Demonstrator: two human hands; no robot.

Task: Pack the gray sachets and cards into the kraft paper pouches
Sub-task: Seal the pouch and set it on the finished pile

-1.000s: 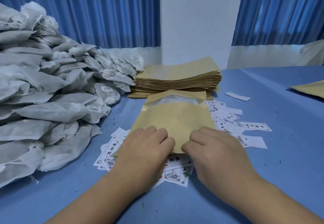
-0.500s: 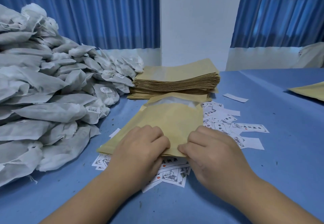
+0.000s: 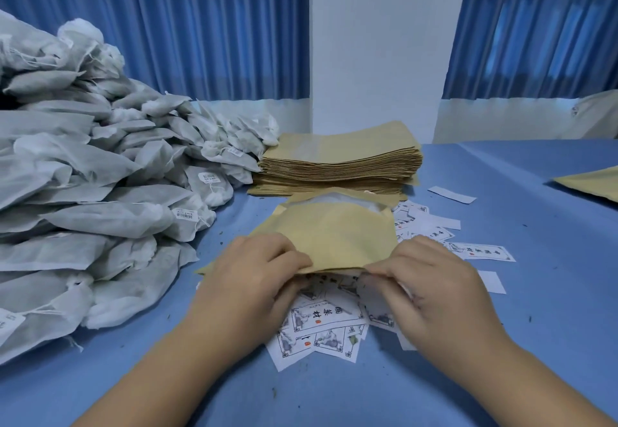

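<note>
The left hand curls its fingers over the near edge of a kraft paper pouch. The right hand pinches the same edge between thumb and forefinger a little to the side, so both hands grip the pouch and neither is free. That near edge is raised slightly off the blue surface, while the far end, with its clear window, points away from the person. The fingers cover the edge, so it cannot be told whether the two paper walls have parted there.

That is the first risk. If each hand has both walls in its pinch, pulling will open nothing and may crease or tear the thin paper at a seam. An uneven tug, one hand stronger than the other, would likely skew the pouch and rip a corner.

The pouch lies on top of loose printed cards, which fan out under and beside the hands. Any sliding of the pouch or wrists could drag or bend them. Because they overlap, two may come up together when only one is wanted.

To the left, the heap of gray sachets stands high and slopes down toward the work spot, its foot near the left forearm. A careless reach into it could start a slide onto the cards. The stack of kraft paper pouches sits just beyond the held one, and a forward shove could knock its lower sheets askew.
</note>
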